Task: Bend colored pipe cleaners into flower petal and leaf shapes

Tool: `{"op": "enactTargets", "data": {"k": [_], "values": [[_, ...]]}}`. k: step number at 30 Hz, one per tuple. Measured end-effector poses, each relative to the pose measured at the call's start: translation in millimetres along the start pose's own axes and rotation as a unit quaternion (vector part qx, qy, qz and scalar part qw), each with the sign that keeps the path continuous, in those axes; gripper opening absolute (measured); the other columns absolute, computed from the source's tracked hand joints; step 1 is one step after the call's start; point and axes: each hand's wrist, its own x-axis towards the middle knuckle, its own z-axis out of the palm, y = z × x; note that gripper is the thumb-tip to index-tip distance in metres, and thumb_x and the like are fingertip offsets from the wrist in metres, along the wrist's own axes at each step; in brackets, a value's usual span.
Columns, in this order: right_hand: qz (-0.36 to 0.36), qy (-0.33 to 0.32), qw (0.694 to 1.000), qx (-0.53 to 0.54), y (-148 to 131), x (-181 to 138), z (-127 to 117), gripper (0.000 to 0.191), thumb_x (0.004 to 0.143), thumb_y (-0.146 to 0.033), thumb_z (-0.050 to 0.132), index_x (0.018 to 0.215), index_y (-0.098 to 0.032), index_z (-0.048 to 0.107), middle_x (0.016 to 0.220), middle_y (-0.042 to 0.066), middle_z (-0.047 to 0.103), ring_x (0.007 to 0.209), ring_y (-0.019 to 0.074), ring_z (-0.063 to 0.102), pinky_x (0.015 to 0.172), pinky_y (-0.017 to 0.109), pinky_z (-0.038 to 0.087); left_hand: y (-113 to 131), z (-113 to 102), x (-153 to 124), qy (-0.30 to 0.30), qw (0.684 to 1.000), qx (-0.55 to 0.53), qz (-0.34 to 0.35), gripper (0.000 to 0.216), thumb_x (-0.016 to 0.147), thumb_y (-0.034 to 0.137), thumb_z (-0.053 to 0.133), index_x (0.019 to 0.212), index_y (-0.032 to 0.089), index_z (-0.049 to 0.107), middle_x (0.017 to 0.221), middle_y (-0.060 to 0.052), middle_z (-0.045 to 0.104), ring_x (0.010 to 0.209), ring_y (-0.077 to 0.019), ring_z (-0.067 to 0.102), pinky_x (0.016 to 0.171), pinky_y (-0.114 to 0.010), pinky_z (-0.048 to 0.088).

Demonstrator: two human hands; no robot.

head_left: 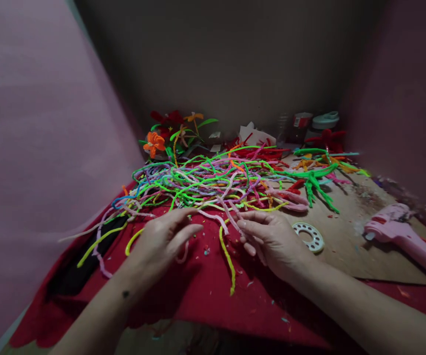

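Note:
A tangled heap of pipe cleaners in green, pink, lilac, white and yellow spreads over a red cloth. My right hand is closed in a pinch on a pale pink pipe cleaner, which slants up from the fingers towards the heap. At the heap's near edge, my left hand has its thumb and forefinger apart with nothing seen between them; its other fingers are mostly hidden. Between the hands, a yellow pipe cleaner hangs towards me over the cloth.
A pink glue gun lies on a brown board at the right, near a pale ring with holes. Behind the heap are an orange pipe-cleaner flower and a lidded container. Pink walls flank the table.

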Motion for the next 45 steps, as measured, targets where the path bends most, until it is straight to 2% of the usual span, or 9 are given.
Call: {"op": "enactTargets", "data": {"k": [3,7,10,14,17,21,33,40,45], "values": [[0.009,-0.024,1.0,-0.015,-2,-2,1,0.021,0.069,-0.028,0.069,0.079,-0.01,0.064,0.054,0.0,0.059,0.035,0.004,0.046,0.033,0.015,0.027,34,23,9,-0.15,0.951,-0.269,-0.034,0.036,0.077,0.043,0.053,0.099,0.016,0.062,0.071,-0.002,0.061,0.051,-0.0099,0.048,0.048,-0.021,0.036],[0.019,-0.03,0.998,-0.051,-6,-2,0,0.023,0.07,-0.033,0.067,0.074,-0.011,0.062,0.053,0.002,0.06,0.036,0.0071,0.05,0.029,0.015,0.027,44,39,25,-0.121,0.902,-0.409,-0.07,0.026,0.074,0.038,0.06,0.075,0.012,0.062,0.058,0.0,0.054,0.044,-0.0052,0.038,0.041,-0.018,0.026],[0.037,-0.032,0.997,-0.056,-8,-1,1,0.02,0.07,-0.029,0.067,0.072,-0.011,0.061,0.058,0.002,0.062,0.042,0.0075,0.054,0.038,0.017,0.041,39,38,35,-0.053,0.904,-0.42,-0.067,0.023,0.071,0.034,0.064,0.066,0.012,0.06,0.052,0.004,0.046,0.044,-0.0039,0.035,0.042,-0.017,0.025],[0.057,-0.026,0.996,-0.07,-8,-1,3,0.016,0.074,-0.026,0.061,0.07,-0.011,0.06,0.06,0.003,0.062,0.042,0.0075,0.054,0.039,0.018,0.044,36,36,42,-0.012,0.885,-0.462,-0.051,0.018,0.071,0.029,0.065,0.067,0.013,0.058,0.052,0.005,0.042,0.043,-0.0027,0.033,0.042,-0.016,0.026],[0.045,-0.029,0.996,-0.07,-8,-1,4,0.016,0.076,-0.025,0.058,0.07,-0.011,0.059,0.061,0.004,0.062,0.041,0.0078,0.054,0.038,0.018,0.044,38,40,44,-0.051,0.866,-0.493,-0.066,0.017,0.071,0.029,0.065,0.071,0.014,0.058,0.053,0.006,0.043,0.041,-0.0022,0.032,0.039,-0.016,0.024],[0.025,-0.028,0.996,-0.076,-8,0,3,0.015,0.077,-0.025,0.057,0.071,-0.012,0.057,0.063,0.004,0.062,0.041,0.0081,0.055,0.036,0.018,0.044,40,46,46,-0.134,0.879,-0.451,-0.076,0.022,0.071,0.03,0.065,0.064,0.01,0.059,0.051,0.002,0.05,0.04,-0.0032,0.038,0.04,-0.017,0.027],[0.036,0.001,0.989,-0.141,-7,1,3,0.021,0.076,-0.034,0.059,0.071,-0.015,0.053,0.062,0.001,0.063,0.039,0.0074,0.055,0.034,0.016,0.042,30,51,53,-0.057,0.887,-0.442,-0.124,0.023,0.063,0.031,0.071,0.06,0.012,0.058,0.046,0.004,0.05,0.038,-0.0044,0.041,0.038,-0.017,0.026],[0.091,-0.037,0.993,-0.064,0,3,-1,0.021,0.073,-0.031,0.062,0.068,-0.014,0.052,0.055,0.004,0.063,0.041,0.0104,0.056,0.035,0.017,0.039,24,50,54,-0.066,0.851,-0.507,-0.121,0.026,0.065,0.031,0.07,0.055,0.011,0.055,0.04,0.004,0.046,0.033,-0.0037,0.036,0.036,-0.018,0.025],[0.042,-0.064,0.996,-0.038,1,3,-2,0.023,0.073,-0.034,0.064,0.08,-0.012,0.061,0.073,0.007,0.067,0.058,0.0109,0.06,0.055,0.023,0.046,22,51,54,-0.101,0.821,-0.546,-0.129,0.024,0.063,0.028,0.072,0.058,0.01,0.056,0.042,0.006,0.043,0.036,-0.0024,0.036,0.038,-0.016,0.026]]}}
